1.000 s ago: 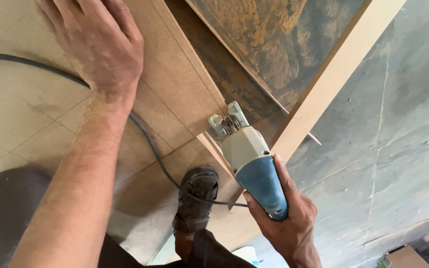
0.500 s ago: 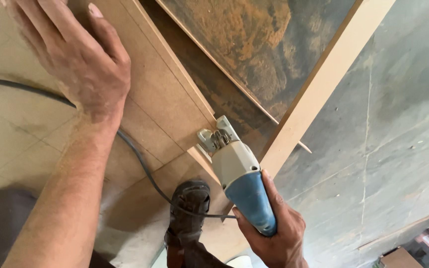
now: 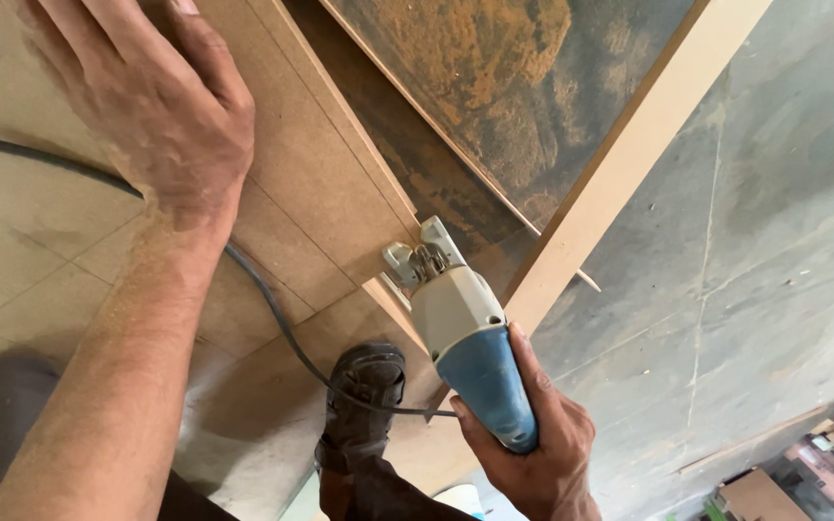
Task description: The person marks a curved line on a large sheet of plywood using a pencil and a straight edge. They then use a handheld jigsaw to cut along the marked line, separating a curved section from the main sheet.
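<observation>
Hands: saw [image 3: 460, 333] has advanced along board [image 3: 320, 193].

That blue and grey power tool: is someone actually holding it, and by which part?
Yes. The right hand grips the power tool around its blue rear body, its metal head against the board's edge. The left hand holds nothing; it presses flat on the board.
</observation>
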